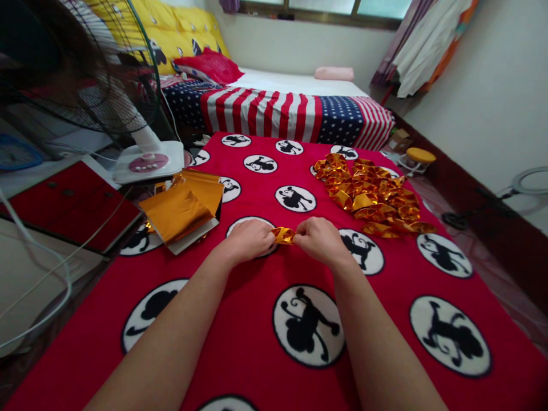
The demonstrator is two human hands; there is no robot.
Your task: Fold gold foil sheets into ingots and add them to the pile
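Observation:
My left hand (248, 240) and my right hand (317, 241) face each other over a red blanket (240, 268) printed with black monkey figures in white circles. Between them, both hands pinch a small crumpled piece of gold foil paper (283, 234), its middle partly hidden by my fingers. A heap of folded gold foil pieces (372, 200) lies on the blanket to the right, beyond my right hand. To the left, beyond my left hand, rests a stack of flat gold foil sheets (182, 208) with white paper beneath.
A white electric fan base (148, 162) and its caged fan stand at the left, beside a red folder (71, 205). Behind the blanket is a bed with a stars-and-stripes cover (278, 114). A small yellow-topped stool (419, 157) stands on the floor at the right.

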